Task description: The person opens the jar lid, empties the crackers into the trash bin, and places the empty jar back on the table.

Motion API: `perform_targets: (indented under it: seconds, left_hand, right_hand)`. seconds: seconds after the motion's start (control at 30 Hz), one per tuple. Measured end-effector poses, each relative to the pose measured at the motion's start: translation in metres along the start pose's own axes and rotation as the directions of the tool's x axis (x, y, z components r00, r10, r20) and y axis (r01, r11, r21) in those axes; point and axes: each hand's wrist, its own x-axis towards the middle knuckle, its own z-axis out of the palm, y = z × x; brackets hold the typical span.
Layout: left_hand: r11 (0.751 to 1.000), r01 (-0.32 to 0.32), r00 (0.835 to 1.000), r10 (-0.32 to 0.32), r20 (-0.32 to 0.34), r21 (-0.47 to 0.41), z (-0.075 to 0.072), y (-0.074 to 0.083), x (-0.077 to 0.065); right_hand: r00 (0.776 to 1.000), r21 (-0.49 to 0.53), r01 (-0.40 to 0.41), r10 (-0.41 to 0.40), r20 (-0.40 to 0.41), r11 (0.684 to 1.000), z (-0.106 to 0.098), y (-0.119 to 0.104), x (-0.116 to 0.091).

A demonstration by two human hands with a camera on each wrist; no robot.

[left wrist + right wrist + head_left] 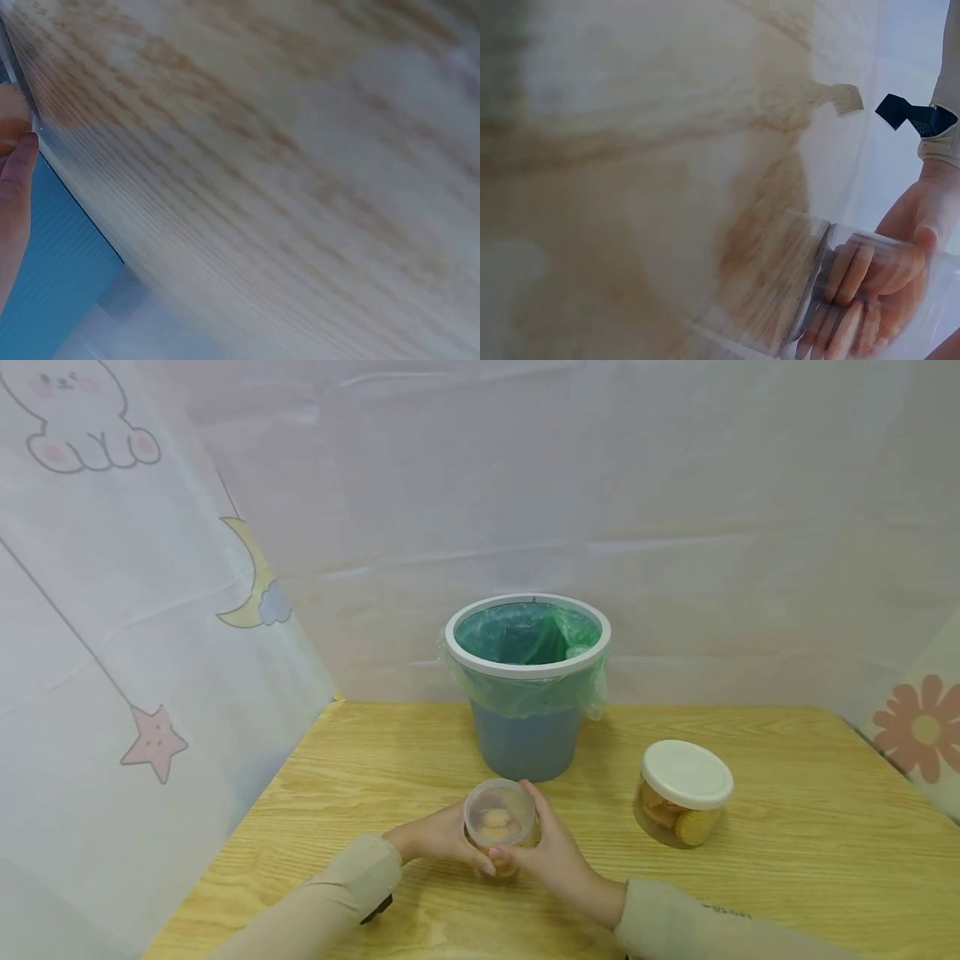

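While in left hand point(441, 838) and right hand point(557, 858), cookie tub point(498, 817), bin point(525, 739) close behind, white-lidded jar point(686, 789) rightward.

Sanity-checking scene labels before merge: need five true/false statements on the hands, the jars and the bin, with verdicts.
1. The left hand and right hand hold the same clear jar. True.
2. The held jar has nothing in it. False: cookies show inside it.
3. In the head view, the bin stands on the table beyond the held jar. True.
4. The bin is unlined. False: a green bag lines it and hangs over its outside.
5. The second jar lies on its side, left of the held one. False: it stands upright, to the right, with a white lid on.
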Motion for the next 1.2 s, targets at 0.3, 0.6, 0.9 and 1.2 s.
perform_targets:
  seconds: [0.3,0.6,0.9,1.2]
  left_hand:
    - [1.0,0.016,1.0,-0.016,-0.011,0.016,-0.001,-0.001,0.0]
    - [1.0,0.019,0.999,-0.019,-0.027,0.019,0.0,0.002,-0.002]
    - [0.999,0.034,0.999,-0.034,-0.024,-0.004,0.001,0.002,-0.002]
    - [1.0,0.016,1.0,-0.016,-0.012,-0.019,0.0,0.002,-0.001]
  right_hand:
    - [0.998,0.008,0.005,-0.006,0.062,1.0,-0.008,0.001,0.004]
    - [0.983,-0.001,0.021,-0.02,0.18,1.0,-0.019,0.002,0.012]
    - [0.957,0.001,0.108,-0.105,0.269,0.994,-0.028,0.012,0.02]
    - [0.937,0.032,0.065,-0.072,0.341,0.997,-0.035,0.012,0.025]
